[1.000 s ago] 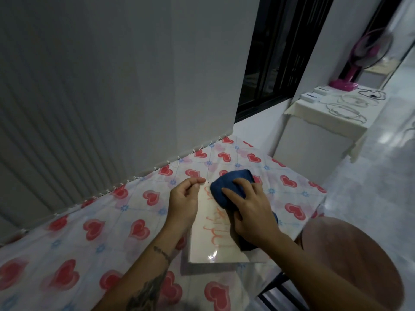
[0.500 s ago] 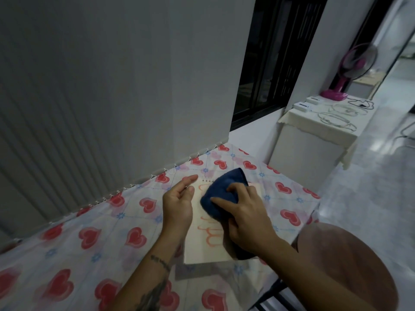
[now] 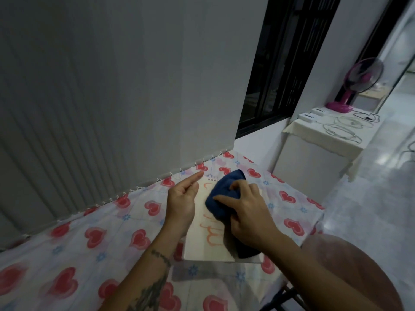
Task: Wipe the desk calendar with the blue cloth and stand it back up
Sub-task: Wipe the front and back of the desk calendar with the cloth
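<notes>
The desk calendar (image 3: 208, 243), a pale page with orange lettering and a small spiral binding at its far end, lies flat on the heart-patterned tablecloth (image 3: 94, 239). My right hand (image 3: 249, 216) presses the bunched blue cloth (image 3: 224, 196) onto the calendar's upper half; the cloth's tail pokes out under my wrist. Along the calendar's left edge rests my left hand (image 3: 183, 198), fingers stretched toward the binding, steadying the page without gripping it.
A white vertical blind (image 3: 112, 86) hangs close behind the table. A round wooden stool (image 3: 350, 272) stands at the table's right edge. Farther right, a white cabinet (image 3: 314, 158) carries a pink fan (image 3: 357, 86) and cables.
My right hand has slid the blue cloth a little across the calendar's upper part. My left fingers have straightened out along the edge. My head has turned slightly.
</notes>
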Demonstrator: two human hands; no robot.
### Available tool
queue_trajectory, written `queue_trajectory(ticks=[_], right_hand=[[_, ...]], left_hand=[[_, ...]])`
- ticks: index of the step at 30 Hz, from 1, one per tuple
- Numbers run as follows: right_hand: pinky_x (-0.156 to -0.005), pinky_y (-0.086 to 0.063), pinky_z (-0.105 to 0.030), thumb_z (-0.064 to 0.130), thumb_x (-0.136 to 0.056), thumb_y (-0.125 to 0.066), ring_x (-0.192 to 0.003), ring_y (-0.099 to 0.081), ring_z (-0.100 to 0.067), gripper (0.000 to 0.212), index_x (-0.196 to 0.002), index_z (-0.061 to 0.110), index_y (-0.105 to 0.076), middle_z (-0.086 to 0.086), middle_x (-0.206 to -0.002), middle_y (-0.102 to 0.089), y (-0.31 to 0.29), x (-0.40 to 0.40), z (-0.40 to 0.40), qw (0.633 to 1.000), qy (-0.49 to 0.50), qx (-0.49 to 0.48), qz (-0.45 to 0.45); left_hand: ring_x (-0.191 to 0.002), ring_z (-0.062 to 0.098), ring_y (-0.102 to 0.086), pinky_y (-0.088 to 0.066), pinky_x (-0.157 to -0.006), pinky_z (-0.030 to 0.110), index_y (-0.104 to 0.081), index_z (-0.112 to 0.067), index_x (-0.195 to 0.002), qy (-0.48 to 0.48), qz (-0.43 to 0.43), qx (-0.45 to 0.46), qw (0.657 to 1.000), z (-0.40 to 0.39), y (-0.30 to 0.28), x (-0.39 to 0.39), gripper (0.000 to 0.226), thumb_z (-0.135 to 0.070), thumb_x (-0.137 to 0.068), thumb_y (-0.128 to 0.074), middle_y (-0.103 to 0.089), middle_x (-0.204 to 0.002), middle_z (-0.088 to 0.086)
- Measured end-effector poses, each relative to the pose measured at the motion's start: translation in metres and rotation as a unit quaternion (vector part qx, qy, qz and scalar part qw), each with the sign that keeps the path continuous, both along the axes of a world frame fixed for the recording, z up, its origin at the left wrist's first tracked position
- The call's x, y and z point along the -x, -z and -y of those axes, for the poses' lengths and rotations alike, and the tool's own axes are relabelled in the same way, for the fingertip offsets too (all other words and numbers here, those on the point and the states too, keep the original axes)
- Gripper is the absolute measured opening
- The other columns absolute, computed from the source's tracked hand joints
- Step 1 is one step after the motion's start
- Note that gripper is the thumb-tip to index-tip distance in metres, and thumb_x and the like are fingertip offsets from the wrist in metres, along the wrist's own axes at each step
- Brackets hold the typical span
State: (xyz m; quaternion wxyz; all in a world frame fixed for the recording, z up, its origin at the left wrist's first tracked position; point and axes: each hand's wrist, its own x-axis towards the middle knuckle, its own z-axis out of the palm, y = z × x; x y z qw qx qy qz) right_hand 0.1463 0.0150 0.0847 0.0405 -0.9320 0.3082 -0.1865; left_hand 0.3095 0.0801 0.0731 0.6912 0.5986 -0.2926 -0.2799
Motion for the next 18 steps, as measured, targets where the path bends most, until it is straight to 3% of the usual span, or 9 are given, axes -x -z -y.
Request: queue_trajectory(ticks=[5,9,13,18], right_hand=[[-0.092,-0.037,-0.03,0.027,-0.086,-0.06,-0.117,-0.032,-0.023,0.047,-0.131,0.036,-0.051,-0.005,-0.136,-0.034,-0.008,-0.019,0.004,0.992,0.107,-0.025,0.06],[-0.093,-0.037,-0.033,0.027,-0.083,-0.061,-0.118,-0.031,-0.024,0.057,-0.135,0.041,-0.042,-0.004,-0.139,-0.029,-0.008,-0.021,-0.01,0.996,0.069,-0.017,0.053],[-0.095,-0.036,-0.036,0.041,-0.085,-0.056,-0.118,-0.03,-0.021,0.047,-0.13,0.046,-0.044,0.001,-0.137,-0.03,-0.014,0.002,-0.003,1.0,0.004,-0.005,-0.01],[-0.094,-0.032,-0.029,0.028,-0.085,-0.061,-0.118,-0.029,-0.021,0.055,-0.134,0.043,-0.042,-0.003,-0.136,-0.029,-0.021,-0.013,0.001,0.993,0.091,-0.052,0.049]], left_hand=[[-0.119,0.014,-0.06,-0.05,-0.104,0.045,-0.07,-0.022,-0.122,0.013,0.003,0.013,1.0,0.005,-0.005,0.009,0.032,-0.01,-0.102,-0.048,-0.066,-0.126,-0.008],[-0.122,0.017,-0.059,-0.05,-0.104,0.044,-0.073,-0.032,-0.112,0.021,-0.028,0.028,0.999,0.003,-0.011,0.008,0.035,-0.009,-0.101,-0.048,-0.067,-0.127,-0.007],[-0.119,0.027,-0.061,-0.052,-0.098,0.053,-0.076,-0.043,-0.1,-0.004,-0.053,0.028,0.998,-0.004,-0.011,0.007,0.04,-0.015,-0.102,-0.048,-0.067,-0.129,-0.005],[-0.122,0.019,-0.059,-0.051,-0.102,0.047,-0.072,-0.033,-0.112,0.005,-0.028,0.029,0.999,-0.002,-0.016,0.017,0.034,-0.011,-0.102,-0.049,-0.065,-0.131,-0.005]])
